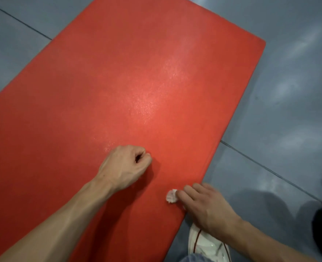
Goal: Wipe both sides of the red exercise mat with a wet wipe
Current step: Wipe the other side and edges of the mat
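The red exercise mat lay flat on the grey floor, running diagonally from the near left to the far right, with a wet sheen down its middle. The left hand rested on the mat as a clenched fist, grasping nothing. Near the mat's right edge, the right hand pressed a crumpled white wet wipe onto the surface with its fingertips, fingers fairly straight. A white shoe stood on the floor just beside the mat's near edge.
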A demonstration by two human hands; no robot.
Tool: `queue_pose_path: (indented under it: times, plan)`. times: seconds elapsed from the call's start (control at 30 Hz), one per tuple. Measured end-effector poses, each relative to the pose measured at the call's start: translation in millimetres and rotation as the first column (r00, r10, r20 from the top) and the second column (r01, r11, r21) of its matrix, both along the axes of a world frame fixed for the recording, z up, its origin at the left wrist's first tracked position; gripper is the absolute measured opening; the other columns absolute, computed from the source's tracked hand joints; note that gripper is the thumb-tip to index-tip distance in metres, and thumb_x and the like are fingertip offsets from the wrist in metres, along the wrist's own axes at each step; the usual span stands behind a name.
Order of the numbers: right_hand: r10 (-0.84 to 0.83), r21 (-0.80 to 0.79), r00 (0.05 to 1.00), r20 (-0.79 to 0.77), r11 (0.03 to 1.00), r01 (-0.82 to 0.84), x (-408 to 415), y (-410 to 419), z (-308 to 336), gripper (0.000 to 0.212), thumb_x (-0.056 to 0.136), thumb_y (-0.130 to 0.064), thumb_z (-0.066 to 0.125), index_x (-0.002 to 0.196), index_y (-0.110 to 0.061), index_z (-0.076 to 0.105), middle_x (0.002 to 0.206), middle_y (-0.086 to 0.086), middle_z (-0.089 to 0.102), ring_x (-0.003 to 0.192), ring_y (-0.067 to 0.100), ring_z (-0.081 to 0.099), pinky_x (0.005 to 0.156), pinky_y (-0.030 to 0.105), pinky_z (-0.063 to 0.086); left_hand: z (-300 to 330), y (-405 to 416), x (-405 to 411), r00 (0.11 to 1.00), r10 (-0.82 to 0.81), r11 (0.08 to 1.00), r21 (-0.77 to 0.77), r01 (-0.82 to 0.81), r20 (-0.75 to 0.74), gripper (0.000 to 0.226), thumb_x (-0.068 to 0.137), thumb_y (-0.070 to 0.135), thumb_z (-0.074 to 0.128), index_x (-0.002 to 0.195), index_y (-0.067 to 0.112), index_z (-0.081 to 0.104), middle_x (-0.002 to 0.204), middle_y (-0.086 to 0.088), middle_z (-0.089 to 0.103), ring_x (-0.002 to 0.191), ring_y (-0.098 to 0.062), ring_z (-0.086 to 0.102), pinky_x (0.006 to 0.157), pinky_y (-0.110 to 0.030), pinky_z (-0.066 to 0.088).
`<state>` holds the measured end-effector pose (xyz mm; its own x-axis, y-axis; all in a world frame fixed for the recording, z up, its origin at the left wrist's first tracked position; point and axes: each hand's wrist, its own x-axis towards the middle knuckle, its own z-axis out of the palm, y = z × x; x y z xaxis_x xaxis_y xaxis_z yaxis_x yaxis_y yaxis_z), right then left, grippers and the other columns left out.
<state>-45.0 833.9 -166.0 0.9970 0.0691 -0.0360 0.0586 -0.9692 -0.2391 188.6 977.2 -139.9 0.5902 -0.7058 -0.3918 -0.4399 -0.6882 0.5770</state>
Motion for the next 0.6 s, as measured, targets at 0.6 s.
queue_pose_path:
  times: [0.6]
  plan:
    - [0.040, -0.021, 0.995, 0.089, 0.999, -0.039, 27.5, -58.8, -9.3, 0.024, 0.106, -0.020, 0.037, 0.094, -0.025, 0.058, 0.076, -0.007, 0.047, 0.065, 0.017, 0.046, 0.059, 0.032, 0.038, -10.0, -93.0, 62.4, 0.995, -0.060, 0.988, 0.148, 0.048, 0.078, 0.040, 0.089, 0.043, 0.050, 0.062, 0.015, 0.040, 0.051, -0.003, 0.029, 0.046, -0.018, 0.033, 0.048, -0.038, 0.033]
